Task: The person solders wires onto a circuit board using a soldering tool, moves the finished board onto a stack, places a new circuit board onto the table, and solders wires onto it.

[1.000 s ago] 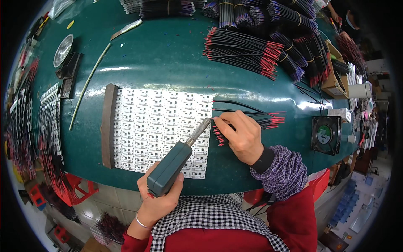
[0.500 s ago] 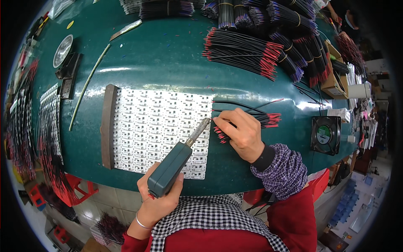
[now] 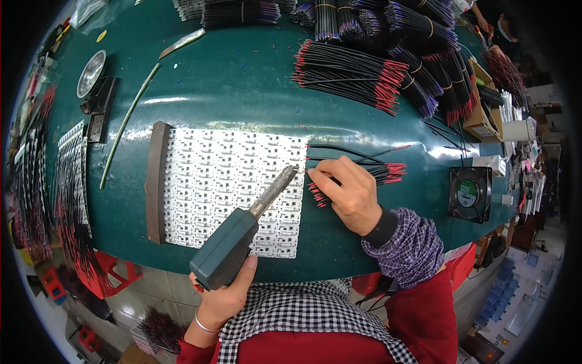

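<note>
Soldering iron (image 3: pixel 242 233) in left hand (image 3: pixel 221 297), right hand (image 3: pixel 348 194) pinching wire (image 3: pixel 318 182)

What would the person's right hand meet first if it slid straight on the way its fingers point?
Probably the white panel of small boards: the right hand points left, fingertips almost at its edge, beside the soldering iron tip. Height is unclear.

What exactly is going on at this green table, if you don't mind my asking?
A person is working on a white panel of small circuit boards lying on the green table. Their left hand grips a green soldering iron, its tip at the panel's right edge. Their right hand rests on a few black wires with red ends beside that edge. Bundles of similar wires lie farther back, and a small fan sits to the right.
</note>
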